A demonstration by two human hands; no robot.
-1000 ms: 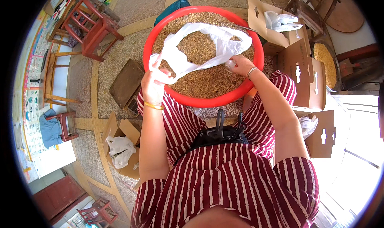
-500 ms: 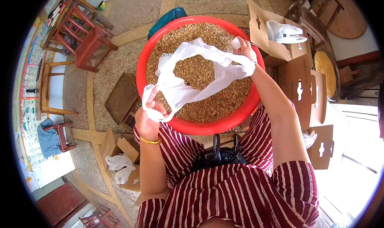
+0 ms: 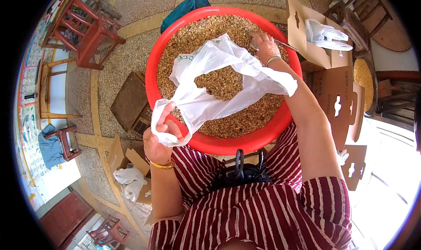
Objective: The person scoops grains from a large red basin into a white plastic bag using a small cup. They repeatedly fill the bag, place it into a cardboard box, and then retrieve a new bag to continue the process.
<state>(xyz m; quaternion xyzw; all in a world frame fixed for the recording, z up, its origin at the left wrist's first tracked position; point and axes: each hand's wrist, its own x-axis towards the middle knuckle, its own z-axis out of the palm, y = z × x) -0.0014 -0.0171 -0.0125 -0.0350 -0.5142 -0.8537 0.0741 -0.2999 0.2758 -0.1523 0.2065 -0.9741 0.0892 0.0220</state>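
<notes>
A wide red basin full of tan and brown grain stands in front of me. Over it a white plastic bag spreads with its mouth open, grain showing through the opening. My left hand, at the basin's near left rim, grips one handle of the bag. The bag's other end reaches my right forearm. My right hand is down on the grain at the far right, fingers curved over something mostly hidden; only a greyish edge shows. A thin metal rod extends from beside that hand across the rim.
Open cardboard boxes stand to the right, one holding a white bag. Behind them is a round tray of yellow grain. Left are a wooden stool, another box with bags and a red chair. A teal bag lies behind the basin.
My right hand has gone down onto the grain; the white object it held above the basin is now mostly hidden. My left hand keeps its hold on the bag. The view has shifted slightly.
</notes>
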